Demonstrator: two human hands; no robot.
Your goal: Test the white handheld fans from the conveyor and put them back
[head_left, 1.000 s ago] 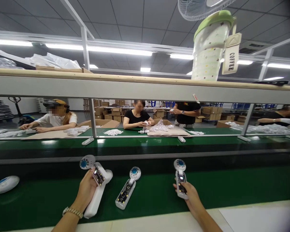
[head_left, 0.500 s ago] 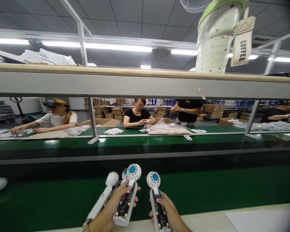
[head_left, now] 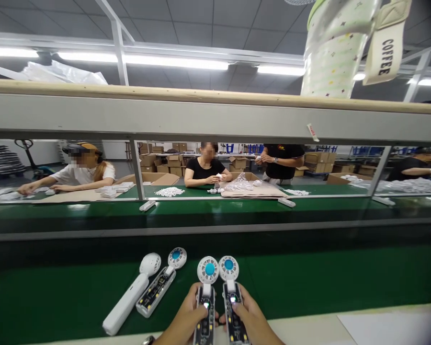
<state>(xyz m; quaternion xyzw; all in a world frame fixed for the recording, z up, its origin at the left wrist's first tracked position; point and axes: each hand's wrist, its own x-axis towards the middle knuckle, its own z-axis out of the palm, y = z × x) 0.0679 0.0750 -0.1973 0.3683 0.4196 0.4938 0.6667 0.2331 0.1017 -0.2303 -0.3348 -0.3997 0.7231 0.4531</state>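
Two small white handheld fans with blue centres and exposed dark circuit boards stand side by side at the lower middle. My left hand (head_left: 187,314) is closed around the left fan (head_left: 208,270), its thumb on the board beside a glowing light. Around the right fan (head_left: 229,268) my right hand (head_left: 253,316) is wrapped, thumb by another lit spot. The two round heads nearly touch. Left of my hands, a closed white fan (head_left: 127,299) and one more fan with its board showing (head_left: 156,291) lie on the green surface.
A green belt (head_left: 309,278) runs across, with a pale table edge (head_left: 294,330) nearest me. Overhead is a shelf (head_left: 201,112) holding a patterned cup (head_left: 334,52). Beyond it, several people work among white parts (head_left: 169,191), cardboard and plastic bags.
My left hand has moved right, bringing its fan upright beside the other. The two fans lying at left are now uncovered. The whole view has shifted slightly.
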